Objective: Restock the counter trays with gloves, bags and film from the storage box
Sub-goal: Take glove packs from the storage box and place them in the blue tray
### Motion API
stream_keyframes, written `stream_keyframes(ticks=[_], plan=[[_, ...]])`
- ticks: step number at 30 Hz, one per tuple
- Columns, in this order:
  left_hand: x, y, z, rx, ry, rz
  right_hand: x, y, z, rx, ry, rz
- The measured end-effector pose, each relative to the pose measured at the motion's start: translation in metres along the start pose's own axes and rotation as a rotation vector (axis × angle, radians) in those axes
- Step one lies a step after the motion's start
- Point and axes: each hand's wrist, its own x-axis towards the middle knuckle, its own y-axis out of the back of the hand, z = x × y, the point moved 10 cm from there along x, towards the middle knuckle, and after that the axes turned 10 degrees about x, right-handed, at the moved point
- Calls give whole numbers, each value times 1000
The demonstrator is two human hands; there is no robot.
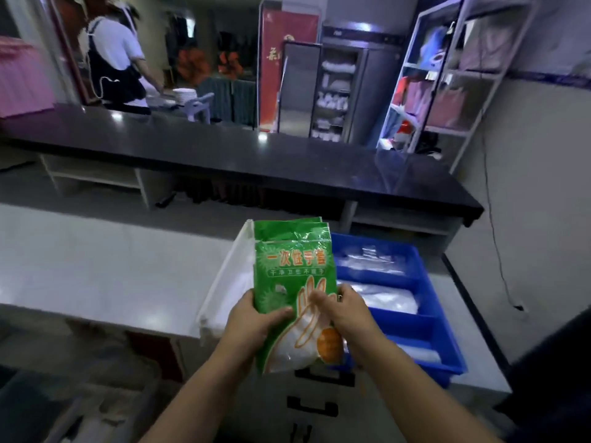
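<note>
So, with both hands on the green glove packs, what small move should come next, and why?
Probably lower the green glove packs into the white tray behind them. Both the left hand and right hand already grip them over it, and the blue tray holds clear plastic.

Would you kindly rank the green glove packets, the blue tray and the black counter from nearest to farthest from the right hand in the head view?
1. green glove packets: held in the right hand.
2. blue tray: just beyond and to its right.
3. black counter: farthest, across the back.
</note>
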Motion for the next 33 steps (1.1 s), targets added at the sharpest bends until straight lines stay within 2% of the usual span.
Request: stream_keyframes(ticks=[4, 7, 13, 16, 18, 21, 24, 27, 30, 33], plan=[[26, -62, 13, -82, 3, 39, 30, 54, -11, 174, -94, -115], [46, -108, 18, -146, 24, 22, 50, 89, -22, 143, -115, -167], [85, -174, 36, -16, 28, -83, 91, 157, -51, -11, -37, -38], [110, -196, 43, 62, -11, -150, 108, 187, -77, -106, 66, 66], [131, -200, 45, 258, -84, -124, 116, 207, -103, -239, 182, 158], [163, -217, 50, 693, -260, -153, 123, 235, -143, -610, 331, 338], [190, -257, 50, 992, -499, -296, 134, 248, -167, -955, 378, 449], [212, -297, 39, 1258, -679, -446, 150, 252, -176, -1158, 405, 464], [233, -318, 19, 1414, -682, -546, 163, 260, -174, -1238, 396, 472], [249, -329, 0, 1438, -586, -622, 170, 270, -172, -1237, 388, 480]])
